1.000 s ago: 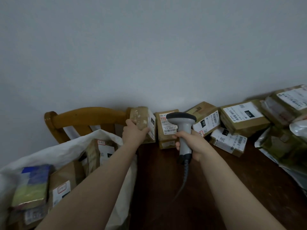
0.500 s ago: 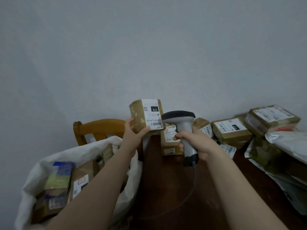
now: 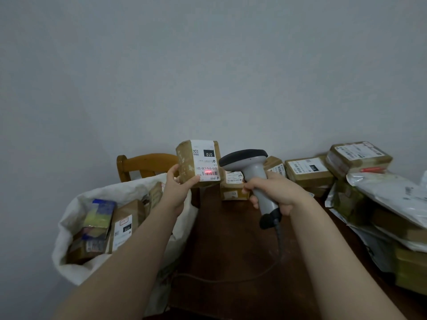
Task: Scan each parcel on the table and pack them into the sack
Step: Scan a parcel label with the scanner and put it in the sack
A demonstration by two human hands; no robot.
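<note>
At centre frame the person's left hand (image 3: 178, 188) grips a small brown parcel (image 3: 197, 163) from below, label facing the camera. The right hand (image 3: 276, 192) is wrapped round the scanner (image 3: 250, 169), whose red line falls on the barcode (scanning is the step in hand). Next, judging by the task, the parcel goes into the white sack (image 3: 76, 218) at lower left, which calls for a short leftward carry.

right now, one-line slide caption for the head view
Left hand holds a brown parcel up while the right hand aims the scanner, its red line on the barcode, beside the part-filled sack.
</note>
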